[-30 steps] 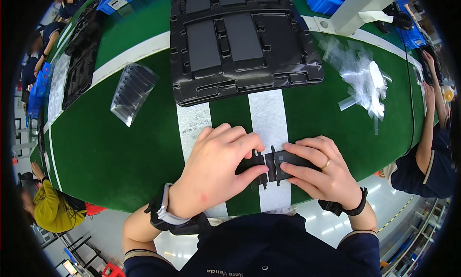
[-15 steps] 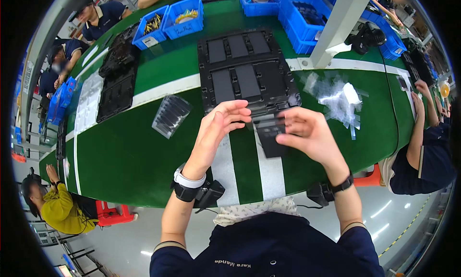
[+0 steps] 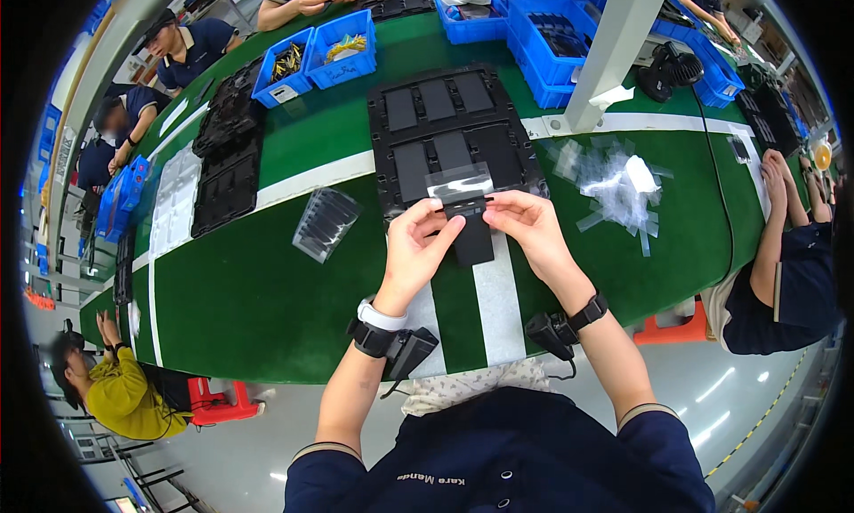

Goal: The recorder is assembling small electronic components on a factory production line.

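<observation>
A flat black rectangular piece (image 3: 474, 239) hangs between my hands, its lower end toward me. My left hand (image 3: 416, 253) pinches its upper left edge between thumb and fingers. On the other side, my right hand (image 3: 531, 236) is closed on the upper right edge. A clear film strip (image 3: 460, 184) sticks out beyond the fingertips, at the far end of the piece; whether it is stuck to it I cannot tell. Just beyond, partly under the film, lies a black tray (image 3: 380, 148) with several dark flat panels in its compartments.
Clear film pieces (image 3: 614, 193) lie heaped at right; a clear sheet with dark strips (image 3: 326, 224) is at left. Blue bins (image 3: 342, 64) with small parts stand at the back. A grey post (image 3: 614, 60) rises at back right beside a black fan (image 3: 669, 70). Co-workers sit around.
My left hand has gone from open to pinching the black piece. The right hand has moved slightly left and away from me with it. The clear film now shows above the tray.
</observation>
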### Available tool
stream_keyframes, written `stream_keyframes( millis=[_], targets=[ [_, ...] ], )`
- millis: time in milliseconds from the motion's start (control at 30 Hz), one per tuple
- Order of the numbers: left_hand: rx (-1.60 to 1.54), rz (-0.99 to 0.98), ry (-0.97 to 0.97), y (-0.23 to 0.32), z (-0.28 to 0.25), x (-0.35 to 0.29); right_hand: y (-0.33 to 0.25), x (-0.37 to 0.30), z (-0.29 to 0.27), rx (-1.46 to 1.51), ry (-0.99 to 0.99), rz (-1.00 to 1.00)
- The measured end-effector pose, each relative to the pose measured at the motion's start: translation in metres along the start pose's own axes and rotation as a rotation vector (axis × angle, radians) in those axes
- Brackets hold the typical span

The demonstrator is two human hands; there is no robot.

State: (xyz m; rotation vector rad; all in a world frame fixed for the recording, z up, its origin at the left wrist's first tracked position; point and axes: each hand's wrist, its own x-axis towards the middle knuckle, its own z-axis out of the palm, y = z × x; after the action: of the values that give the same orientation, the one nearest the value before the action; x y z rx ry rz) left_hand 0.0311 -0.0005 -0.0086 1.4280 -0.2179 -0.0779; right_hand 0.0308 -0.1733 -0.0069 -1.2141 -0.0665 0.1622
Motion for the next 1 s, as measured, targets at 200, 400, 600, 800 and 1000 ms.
stream_keyframes(
  millis=[200,400,600,800,1000],
  targets=[
    [0.043,0.072,0.101,0.006,0.008,-0.007,-0.001,-0.007,0.01,-0.623,0.069,-0.589],
    [-0.097,-0.03,-0.044,0.01,0.006,-0.008,0.004,-0.005,-0.007,0.117,-0.052,-0.05],
    [-0.122,-0.074,-0.078,0.008,0.005,-0.008,-0.001,-0.004,-0.004,-0.173,-0.141,-0.15],
    [-0.047,-0.027,-0.04,0.006,0.001,-0.006,0.0,-0.005,0.002,-0.196,-0.196,-0.111],
    [-0.096,0.02,0.018,0.009,0.005,-0.009,0.0,-0.009,0.003,-0.319,-0.214,-0.083]
  ],
)
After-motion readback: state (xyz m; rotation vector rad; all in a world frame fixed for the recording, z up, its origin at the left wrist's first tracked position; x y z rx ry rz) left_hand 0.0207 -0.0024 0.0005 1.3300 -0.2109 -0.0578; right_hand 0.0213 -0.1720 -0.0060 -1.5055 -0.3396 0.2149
